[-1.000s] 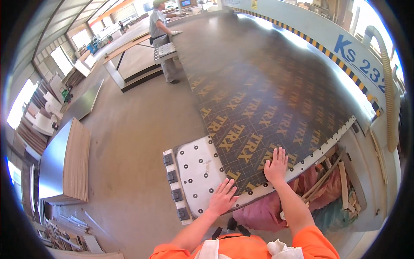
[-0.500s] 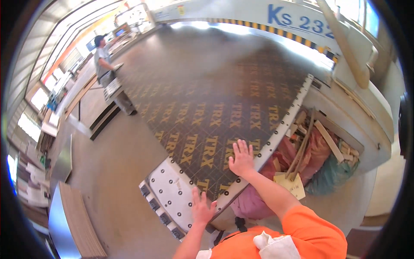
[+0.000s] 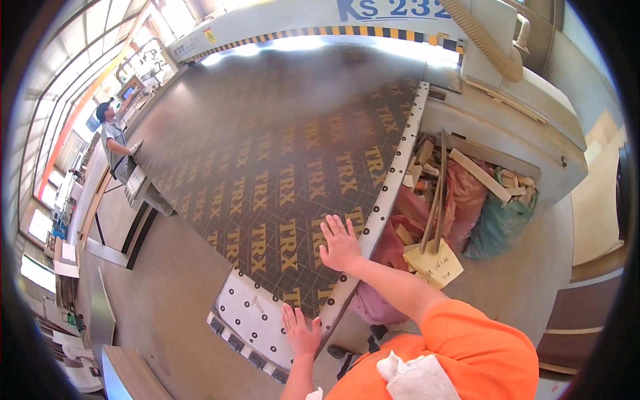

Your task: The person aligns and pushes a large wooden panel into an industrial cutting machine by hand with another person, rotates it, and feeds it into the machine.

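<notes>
A large dark panel [image 3: 233,173] with rows of yellow printed lettering lies flat on the bed of a big cutting machine. My right hand [image 3: 341,245] is spread on the panel's top near its right edge, fingers pointing away from me. At the panel's near corner, my left hand [image 3: 303,331] has its fingers stretched out by the edge, above the white side table [image 3: 243,307] dotted with round fittings. A white dotted strip [image 3: 393,180] runs along the panel's right side, under my right wrist. Neither hand holds anything.
The machine's white beam [image 3: 287,37] with black-and-yellow striping spans the far end. Red and teal sacks [image 3: 500,230] of wood scraps stand at the right, below the strip. A co-worker [image 3: 117,143] stands at the panel's far left. Stacked boards [image 3: 133,373] lean at lower left.
My view has turned, so the panel, sacks and both hands sit further left in the picture. Both hands stay flat near the same corner and edge of the panel.
</notes>
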{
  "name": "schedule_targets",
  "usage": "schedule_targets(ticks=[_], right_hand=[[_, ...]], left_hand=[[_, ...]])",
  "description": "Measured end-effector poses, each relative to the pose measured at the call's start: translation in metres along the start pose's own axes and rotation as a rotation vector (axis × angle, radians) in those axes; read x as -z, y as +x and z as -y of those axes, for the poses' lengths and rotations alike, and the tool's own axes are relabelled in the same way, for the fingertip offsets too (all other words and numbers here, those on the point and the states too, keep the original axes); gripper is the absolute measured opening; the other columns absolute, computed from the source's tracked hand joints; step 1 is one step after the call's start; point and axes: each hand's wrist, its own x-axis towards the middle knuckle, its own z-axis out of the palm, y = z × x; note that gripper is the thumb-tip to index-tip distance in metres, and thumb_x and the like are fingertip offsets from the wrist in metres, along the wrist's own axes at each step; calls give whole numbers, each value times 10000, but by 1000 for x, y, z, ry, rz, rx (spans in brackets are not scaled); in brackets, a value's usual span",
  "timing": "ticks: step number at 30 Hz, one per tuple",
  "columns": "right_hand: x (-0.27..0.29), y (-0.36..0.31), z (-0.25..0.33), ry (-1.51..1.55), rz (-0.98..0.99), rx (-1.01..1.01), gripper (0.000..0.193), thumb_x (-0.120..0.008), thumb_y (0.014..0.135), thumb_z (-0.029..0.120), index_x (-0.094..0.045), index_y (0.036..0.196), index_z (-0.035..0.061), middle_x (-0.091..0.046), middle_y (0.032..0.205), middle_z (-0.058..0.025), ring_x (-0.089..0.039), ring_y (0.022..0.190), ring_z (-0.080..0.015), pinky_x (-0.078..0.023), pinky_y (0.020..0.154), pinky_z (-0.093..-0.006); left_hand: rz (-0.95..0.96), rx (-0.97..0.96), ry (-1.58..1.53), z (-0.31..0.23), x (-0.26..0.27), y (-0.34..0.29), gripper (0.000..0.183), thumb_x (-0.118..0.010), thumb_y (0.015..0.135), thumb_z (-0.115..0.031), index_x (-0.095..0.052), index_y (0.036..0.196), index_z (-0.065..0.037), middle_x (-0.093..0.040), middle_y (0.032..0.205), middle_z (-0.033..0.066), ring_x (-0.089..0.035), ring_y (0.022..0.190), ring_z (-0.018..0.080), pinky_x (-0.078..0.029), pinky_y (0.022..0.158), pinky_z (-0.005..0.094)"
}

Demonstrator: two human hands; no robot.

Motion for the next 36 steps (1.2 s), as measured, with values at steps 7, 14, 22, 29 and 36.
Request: schedule_targets(ticks=[7, 14, 22, 29, 36], right_hand=[[7, 0, 7, -1, 64, -26, 672, -515, 897, 370, -396, 1472, 41, -271, 1585, -164, -197, 1494, -294, -86, 1215, -513], [-1, 1, 4, -22, 60, -10, 689, -526, 883, 373, -393, 1469, 36, -266, 1584, -167, -186, 1496, -301, -77, 1214, -522], [4, 3, 8, -38, 82, -10, 702, -538, 867, 350, -389, 1475, 35, -260, 1587, -171, -183, 1496, -304, -78, 1215, -518], [1, 3, 8, -47, 56, 11, 689, -560, 857, 326, -404, 1459, 28, -285, 1574, -172, -204, 1487, -314, -101, 1210, -523], [1, 2, 8, -68, 57, 34, 681, -561, 864, 330, -411, 1457, 33, -306, 1567, -159, -221, 1482, -309, -110, 1209, -520]], left_hand=[[24, 15, 13, 4, -1, -2, 688, -674, 870, -420, -525, 1305, 93, -302, 1534, 297, -280, 1445, 418, -230, 1180, 512], [7, 33, 12, 1, 5, -1, 679, -663, 878, -435, -534, 1299, 81, -332, 1512, 308, -309, 1426, 429, -247, 1169, 520], [-6, 16, -1, -1, 9, 1, 652, -644, 893, -447, -547, 1291, 59, -353, 1504, 295, -327, 1417, 426, -259, 1160, 520], [-10, 47, -26, 0, 9, 1, 665, -626, 901, -468, -539, 1303, 54, -340, 1517, 283, -315, 1427, 414, -252, 1164, 514], [-25, 34, -19, 0, 12, 0, 649, -608, 918, -478, -549, 1301, 42, -347, 1512, 280, -324, 1424, 402, -262, 1162, 497]])
